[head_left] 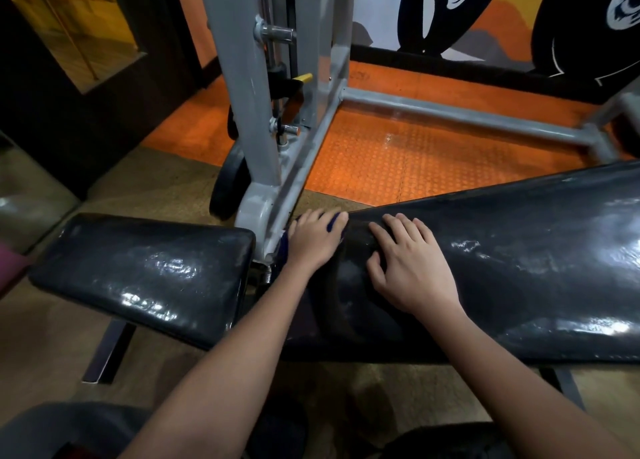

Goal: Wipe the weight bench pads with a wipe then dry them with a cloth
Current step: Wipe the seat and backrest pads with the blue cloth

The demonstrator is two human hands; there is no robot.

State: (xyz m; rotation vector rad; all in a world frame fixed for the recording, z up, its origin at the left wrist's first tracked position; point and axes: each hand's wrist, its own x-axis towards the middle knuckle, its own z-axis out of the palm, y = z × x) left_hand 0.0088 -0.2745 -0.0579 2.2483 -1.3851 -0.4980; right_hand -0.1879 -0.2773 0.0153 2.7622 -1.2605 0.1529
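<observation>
The left hand (pixel 317 238) lies palm down at the narrow end of the long pad (pixel 502 261), fingers straight and together, pressing a blue cloth (pixel 333 223) against the pad's far edge; only slivers of the cloth show, one between the fingers and one below the hand by the wrist; the right hand (pixel 412 268) rests just beside it on the same pad, fingers spread and slightly bent, fingertips on the black vinyl, holding nothing; the two hands are close but apart; the long pad runs from the middle of the view out to the right, widening as it goes, its surface glossy with streaked highlights; the short pad (pixel 149 278) sits to the left, separated from the long pad by a gap where the left forearm crosses; it too shows shiny patches; behind the pads stands a grey frame (pixel 242 87) with chrome pegs, a yellow knob (pixel 304 77) and a black plate (pixel 228 184) leaning at its foot; an orange mat (pixel 415 153) covers the floor beyond, and a mural (pixel 485 11) fills the far wall.
</observation>
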